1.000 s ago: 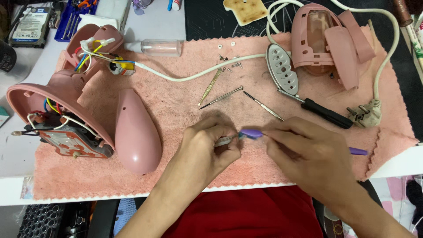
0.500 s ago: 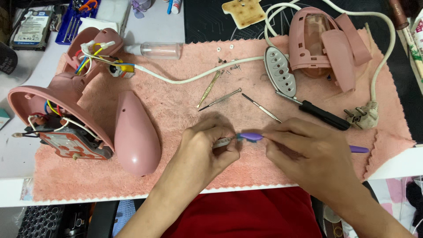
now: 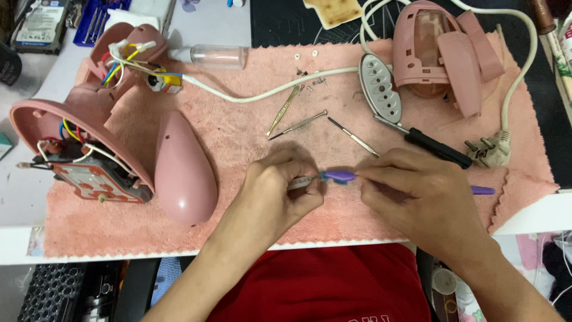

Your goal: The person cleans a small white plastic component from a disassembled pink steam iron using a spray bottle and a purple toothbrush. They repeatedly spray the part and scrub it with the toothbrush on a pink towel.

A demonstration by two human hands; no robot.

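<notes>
Your left hand (image 3: 280,188) pinches a small metal piece (image 3: 301,182) near the front edge of the pink towel (image 3: 250,137); your right hand (image 3: 417,191) grips the purple tool (image 3: 339,176) meeting it. A slip could flick the piece off the towel. The joint is hidden by your fingers. Farther back, loose screws (image 3: 319,80) could scatter.

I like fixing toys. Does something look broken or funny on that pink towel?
Yes. A pink clothes iron lies in pieces: its open body at the left shows loose coloured wires, the metal soleplate lies apart, and small screws are scattered. The left hand and right hand hold a purple-handled tool.
</notes>
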